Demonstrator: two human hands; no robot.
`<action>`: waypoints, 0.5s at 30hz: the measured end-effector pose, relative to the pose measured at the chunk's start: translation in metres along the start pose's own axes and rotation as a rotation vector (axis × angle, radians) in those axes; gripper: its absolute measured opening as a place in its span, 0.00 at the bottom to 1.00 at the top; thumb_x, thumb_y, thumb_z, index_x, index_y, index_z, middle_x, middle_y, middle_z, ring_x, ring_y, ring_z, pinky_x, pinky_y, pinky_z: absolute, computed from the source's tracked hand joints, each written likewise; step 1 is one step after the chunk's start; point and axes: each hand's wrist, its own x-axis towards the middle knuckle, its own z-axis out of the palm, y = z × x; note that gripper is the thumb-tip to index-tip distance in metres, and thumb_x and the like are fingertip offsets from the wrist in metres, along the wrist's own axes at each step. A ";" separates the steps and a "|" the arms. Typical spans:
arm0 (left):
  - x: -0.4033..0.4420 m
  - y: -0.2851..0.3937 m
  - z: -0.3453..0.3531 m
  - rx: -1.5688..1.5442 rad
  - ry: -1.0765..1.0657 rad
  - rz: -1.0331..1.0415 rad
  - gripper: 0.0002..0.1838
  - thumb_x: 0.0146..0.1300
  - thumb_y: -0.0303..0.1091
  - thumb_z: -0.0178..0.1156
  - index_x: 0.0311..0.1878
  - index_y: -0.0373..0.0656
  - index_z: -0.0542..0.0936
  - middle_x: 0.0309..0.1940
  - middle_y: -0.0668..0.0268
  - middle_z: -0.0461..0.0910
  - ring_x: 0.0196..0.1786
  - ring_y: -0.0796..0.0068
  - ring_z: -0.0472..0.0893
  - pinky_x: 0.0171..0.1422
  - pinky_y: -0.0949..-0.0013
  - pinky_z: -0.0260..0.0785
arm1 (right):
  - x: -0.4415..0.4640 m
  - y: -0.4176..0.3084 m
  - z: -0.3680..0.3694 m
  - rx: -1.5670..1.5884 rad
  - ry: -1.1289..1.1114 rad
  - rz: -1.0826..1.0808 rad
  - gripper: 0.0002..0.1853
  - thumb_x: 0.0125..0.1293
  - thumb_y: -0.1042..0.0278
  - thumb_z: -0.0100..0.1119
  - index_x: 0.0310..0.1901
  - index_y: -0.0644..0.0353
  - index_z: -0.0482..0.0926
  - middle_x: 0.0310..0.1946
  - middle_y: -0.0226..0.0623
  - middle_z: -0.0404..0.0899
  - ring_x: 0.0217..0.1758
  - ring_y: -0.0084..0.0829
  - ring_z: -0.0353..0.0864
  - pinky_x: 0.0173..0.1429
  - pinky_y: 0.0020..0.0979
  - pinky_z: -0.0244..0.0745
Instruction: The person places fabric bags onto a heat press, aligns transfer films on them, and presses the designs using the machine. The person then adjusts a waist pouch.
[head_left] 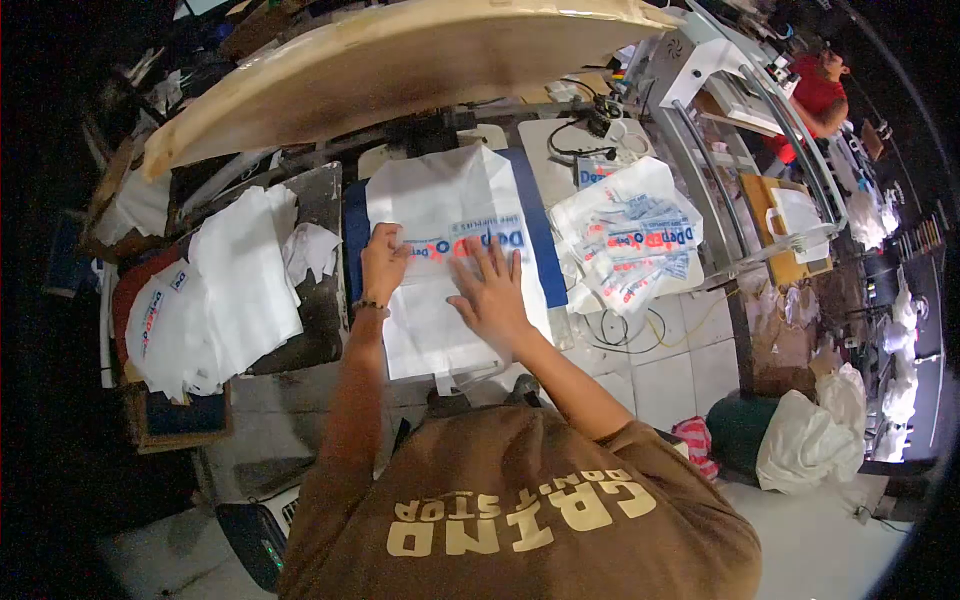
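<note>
A white fabric bag point(430, 330) lies flat on a dark blue board point(545, 255) in front of me. Across its upper part runs a clear film strip with blue and red lettering point(490, 225). At the strip's left end my left hand point(383, 268) has its fingers bent and drawn together on the edge. My right hand point(492, 295) lies palm down with fingers spread, over the lettering and the fabric. It hides part of the print. A pile of similar printed film strips point(640, 240) rests to the right.
On the left is a stack of white fabric bags point(240, 275), some printed. A large padded board point(400, 70) spans the far side. A white machine with metal rails point(700, 70) stands at the right, and a person in red point(820, 95) is beyond it.
</note>
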 end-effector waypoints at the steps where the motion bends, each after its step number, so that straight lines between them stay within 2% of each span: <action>1: 0.001 0.006 -0.007 0.000 0.005 0.004 0.24 0.54 0.24 0.72 0.53 0.41 0.75 0.39 0.57 0.81 0.36 0.67 0.83 0.39 0.66 0.77 | 0.001 0.003 0.008 -0.001 0.004 -0.005 0.31 0.66 0.49 0.61 0.69 0.50 0.72 0.77 0.51 0.54 0.80 0.62 0.48 0.77 0.70 0.38; 3: 0.000 0.019 -0.022 0.159 -0.077 -0.113 0.26 0.55 0.27 0.73 0.57 0.40 0.75 0.43 0.54 0.82 0.45 0.65 0.84 0.46 0.65 0.78 | 0.002 0.009 0.021 -0.085 -0.075 -0.032 0.32 0.68 0.47 0.57 0.71 0.50 0.70 0.76 0.50 0.56 0.79 0.62 0.50 0.77 0.69 0.40; 4: -0.001 0.026 -0.030 0.160 -0.074 -0.109 0.26 0.55 0.27 0.73 0.57 0.40 0.75 0.43 0.54 0.82 0.45 0.65 0.84 0.46 0.65 0.78 | 0.002 0.010 0.023 -0.086 -0.071 -0.035 0.32 0.68 0.47 0.57 0.71 0.50 0.70 0.76 0.50 0.56 0.79 0.62 0.50 0.77 0.69 0.40; 6: -0.001 0.044 -0.050 0.500 -0.030 0.407 0.32 0.56 0.34 0.74 0.62 0.38 0.73 0.45 0.52 0.84 0.49 0.62 0.84 0.54 0.63 0.77 | 0.003 0.012 0.024 -0.102 -0.077 -0.072 0.32 0.70 0.46 0.54 0.72 0.49 0.68 0.77 0.50 0.56 0.79 0.63 0.50 0.77 0.68 0.40; 8: -0.003 0.143 -0.095 0.199 -0.571 0.172 0.35 0.55 0.37 0.76 0.65 0.39 0.74 0.54 0.53 0.82 0.55 0.64 0.82 0.61 0.62 0.73 | 0.008 0.013 0.024 -0.100 -0.084 -0.066 0.32 0.70 0.46 0.54 0.72 0.50 0.68 0.77 0.49 0.56 0.79 0.63 0.50 0.78 0.67 0.40; 10: -0.009 0.248 -0.145 0.142 -0.826 0.525 0.30 0.56 0.40 0.75 0.60 0.37 0.79 0.49 0.54 0.85 0.49 0.62 0.84 0.55 0.63 0.77 | 0.013 0.016 0.024 -0.096 -0.087 -0.062 0.32 0.70 0.46 0.54 0.72 0.50 0.68 0.77 0.49 0.56 0.79 0.63 0.50 0.78 0.66 0.41; 11: -0.011 0.297 -0.165 0.181 -0.784 0.612 0.22 0.58 0.37 0.74 0.52 0.36 0.83 0.47 0.56 0.86 0.47 0.66 0.85 0.53 0.66 0.78 | 0.016 0.019 0.026 -0.077 -0.099 -0.075 0.32 0.69 0.46 0.55 0.71 0.50 0.68 0.77 0.48 0.56 0.79 0.63 0.49 0.78 0.65 0.41; 12: -0.005 0.327 -0.183 0.144 -0.672 0.606 0.22 0.50 0.35 0.78 0.49 0.39 0.85 0.43 0.62 0.86 0.43 0.67 0.87 0.52 0.65 0.79 | 0.019 0.023 0.027 -0.058 -0.109 -0.089 0.32 0.69 0.45 0.55 0.71 0.50 0.68 0.77 0.48 0.56 0.79 0.63 0.49 0.79 0.64 0.41; 13: 0.004 0.363 -0.198 0.299 -0.451 0.778 0.19 0.55 0.32 0.74 0.50 0.40 0.85 0.45 0.62 0.86 0.45 0.70 0.85 0.54 0.67 0.78 | 0.022 0.027 0.027 -0.056 -0.095 -0.090 0.32 0.69 0.45 0.55 0.71 0.50 0.68 0.77 0.48 0.56 0.79 0.63 0.49 0.79 0.64 0.41; 14: 0.040 0.377 -0.209 0.447 -0.036 0.935 0.16 0.62 0.32 0.69 0.52 0.39 0.85 0.46 0.62 0.86 0.48 0.72 0.84 0.57 0.66 0.76 | 0.023 0.030 0.027 -0.045 -0.105 -0.106 0.32 0.68 0.45 0.55 0.71 0.50 0.69 0.76 0.48 0.57 0.79 0.63 0.49 0.79 0.64 0.41; 15: 0.086 0.402 -0.217 0.499 0.083 0.905 0.16 0.64 0.34 0.67 0.53 0.39 0.84 0.48 0.61 0.86 0.50 0.69 0.83 0.60 0.65 0.75 | 0.025 0.033 0.027 -0.036 -0.115 -0.122 0.32 0.68 0.45 0.56 0.70 0.50 0.70 0.76 0.48 0.57 0.79 0.63 0.48 0.79 0.64 0.40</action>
